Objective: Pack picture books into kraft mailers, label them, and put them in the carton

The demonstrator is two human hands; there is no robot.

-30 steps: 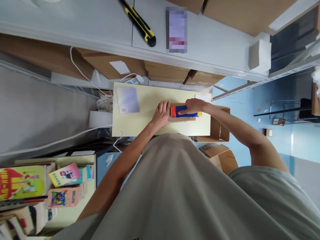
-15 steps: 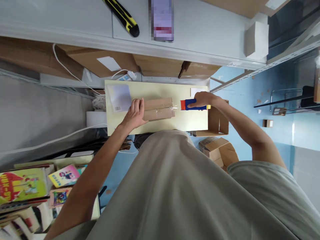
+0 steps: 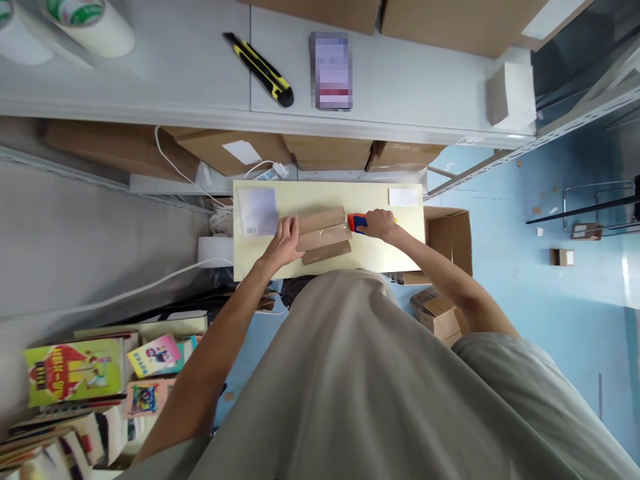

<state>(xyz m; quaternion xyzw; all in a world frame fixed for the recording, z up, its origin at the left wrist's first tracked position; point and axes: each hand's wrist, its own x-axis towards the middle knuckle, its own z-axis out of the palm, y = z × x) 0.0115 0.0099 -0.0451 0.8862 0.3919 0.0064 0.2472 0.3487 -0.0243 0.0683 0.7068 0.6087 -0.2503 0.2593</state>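
Cardboard box (image 3: 325, 227): one, long, on the tabletop (image 3: 380, 257), a shiny clear strip along its upper face. Laid lengthwise, presumably so both ends lie within reach.

Left hand (image 3: 285, 241): at the box's left end, partly spread, fingers and thumb gripping that end, likely to keep it from sliding.

Tape dispenser (image 3: 359, 223): red and blue, just beside the box's right end, its red head turned toward it, probably to bring tape in line; contact cannot be told.

Right hand (image 3: 381, 225): closed around the dispenser.

White card (image 3: 403, 197): beyond the box, to its right.

Utility knife (image 3: 263, 72): on the shelf (image 3: 400, 93) well beyond the box.
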